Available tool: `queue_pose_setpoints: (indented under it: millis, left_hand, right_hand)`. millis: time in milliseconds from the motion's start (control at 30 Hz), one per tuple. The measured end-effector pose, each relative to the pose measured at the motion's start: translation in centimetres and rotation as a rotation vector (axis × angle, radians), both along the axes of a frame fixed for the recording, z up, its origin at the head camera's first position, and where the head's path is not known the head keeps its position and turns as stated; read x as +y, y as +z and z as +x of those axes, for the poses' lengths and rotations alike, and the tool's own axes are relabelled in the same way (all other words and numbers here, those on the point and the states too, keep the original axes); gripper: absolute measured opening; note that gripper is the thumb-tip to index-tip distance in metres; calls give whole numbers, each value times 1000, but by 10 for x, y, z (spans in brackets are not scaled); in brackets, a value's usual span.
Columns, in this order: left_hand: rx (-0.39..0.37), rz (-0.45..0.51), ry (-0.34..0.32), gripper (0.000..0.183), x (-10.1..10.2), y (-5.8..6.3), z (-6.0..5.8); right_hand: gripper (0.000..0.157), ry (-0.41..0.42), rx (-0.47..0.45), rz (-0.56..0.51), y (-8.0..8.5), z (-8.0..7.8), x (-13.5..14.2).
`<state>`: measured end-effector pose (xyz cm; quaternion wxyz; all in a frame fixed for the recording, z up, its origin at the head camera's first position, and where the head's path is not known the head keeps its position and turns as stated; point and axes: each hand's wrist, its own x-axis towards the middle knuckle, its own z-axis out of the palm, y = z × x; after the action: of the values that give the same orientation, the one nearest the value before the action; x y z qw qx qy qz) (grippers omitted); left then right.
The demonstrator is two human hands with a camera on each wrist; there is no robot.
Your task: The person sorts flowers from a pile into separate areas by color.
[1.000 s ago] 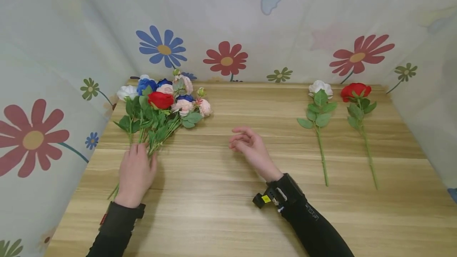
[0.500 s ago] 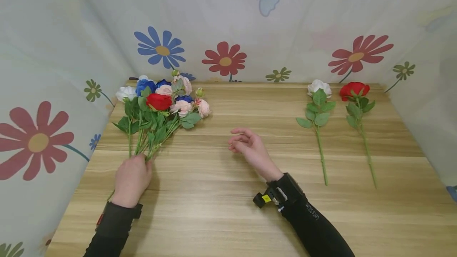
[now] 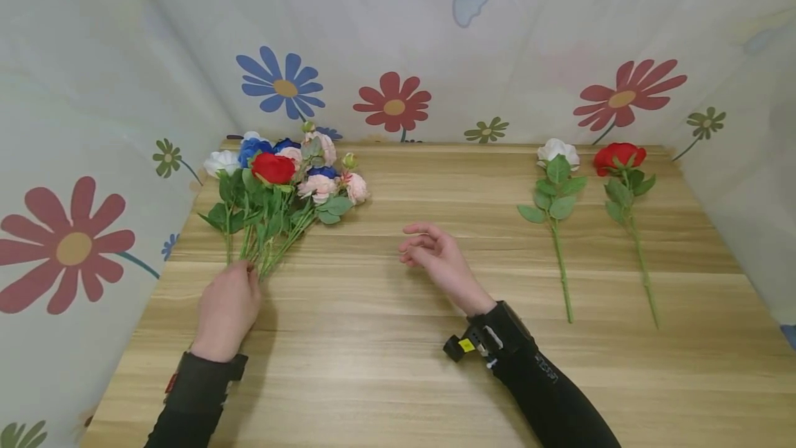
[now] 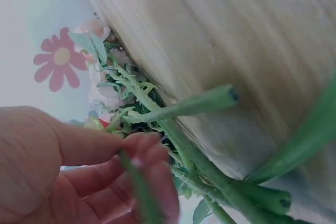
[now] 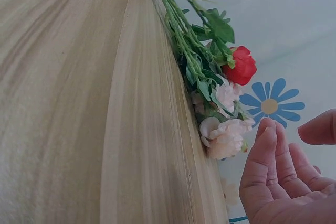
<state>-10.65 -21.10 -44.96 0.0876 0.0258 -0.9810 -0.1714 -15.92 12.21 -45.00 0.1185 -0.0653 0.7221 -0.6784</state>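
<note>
My left hand (image 3: 226, 310) pinches the stem of a red rose (image 3: 273, 169) between thumb and fingers at the left of the table. The left wrist view shows that green stem (image 4: 140, 190) blurred in the grip, with other cut stems lying beside it. Seen from the right wrist, the red rose (image 5: 242, 65) stands a little above the other flowers. Under and around it lie pink flowers (image 3: 318, 186), blue roses (image 3: 251, 151) and a white rose (image 3: 220, 162). My right hand (image 3: 443, 265) hovers over mid-table, fingers loosely bent, holding nothing.
At the right of the wooden table (image 3: 398, 365) lie a single white rose (image 3: 557, 154) and another red rose (image 3: 620, 158), stems toward me. A flower-printed cloth (image 3: 497, 33) hangs along the back and sides.
My left hand has shifted a little left and toward me along the stems. The red rose it holds has risen slightly and moved left over the bunch. My right hand stays put.
</note>
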Motion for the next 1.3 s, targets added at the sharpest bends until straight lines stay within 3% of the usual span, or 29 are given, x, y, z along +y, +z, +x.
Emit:
queue_pose_setpoints:
  millis: [467, 600, 700, 867, 1100, 1300]
  left_hand:
    - [202, 177, 18, 27, 4, 5, 0]
    - [289, 219, -4, 27, 12, 9, -2]
    - [296, 286, -41, 28, 25, 12, -8]
    - [180, 499, -119, 29, 58, 14, -22]
    - [-33, 884, -267, 27, 113, 15, -45]
    - [-194, 1199, -343, 32, 154, 19, -59]
  right_hand:
    - [42, 0, 1, 11, 1, 1, 0]
    - [41, 2, 3, 2, 1, 0, 1]
    - [40, 4, 5, 6, 1, 0, 2]
    - [40, -3, 7, 10, 1, -1, 5]
    - [39, -19, 18, 15, 0, -4, 14]
    - [39, -41, 40, 16, 1, -6, 24]
